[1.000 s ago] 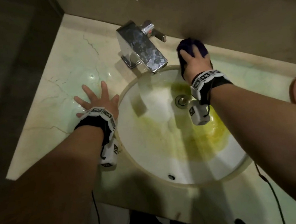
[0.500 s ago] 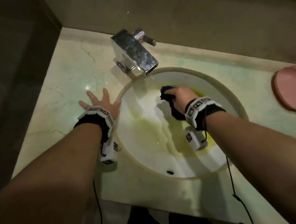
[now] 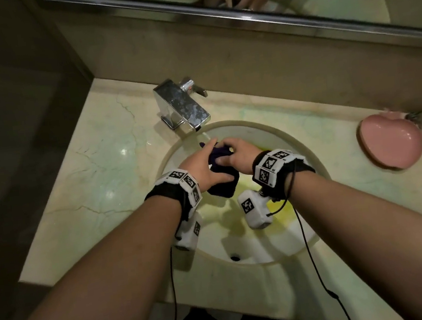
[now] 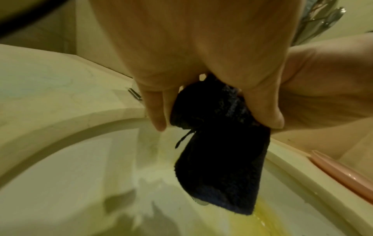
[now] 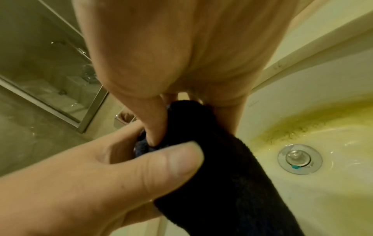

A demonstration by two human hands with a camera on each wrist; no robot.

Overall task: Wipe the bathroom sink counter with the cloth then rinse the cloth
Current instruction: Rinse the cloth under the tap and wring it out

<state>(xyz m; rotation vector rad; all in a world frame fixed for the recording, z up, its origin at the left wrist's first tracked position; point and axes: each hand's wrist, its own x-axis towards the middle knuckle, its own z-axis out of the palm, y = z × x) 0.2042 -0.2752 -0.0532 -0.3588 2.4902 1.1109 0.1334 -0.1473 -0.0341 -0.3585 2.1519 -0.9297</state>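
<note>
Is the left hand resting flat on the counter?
No, the left hand grips the dark cloth together with the right hand over the sink basin.

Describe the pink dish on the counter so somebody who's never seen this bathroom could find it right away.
Start at the round white sink basin set in the pale marble counter. Go to its right, to the counter's far corner by the wall: the pink dish sits there, the only pink thing around, shallow and rounded.

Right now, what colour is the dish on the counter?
Pink; the dish shows best in the head view.
</note>
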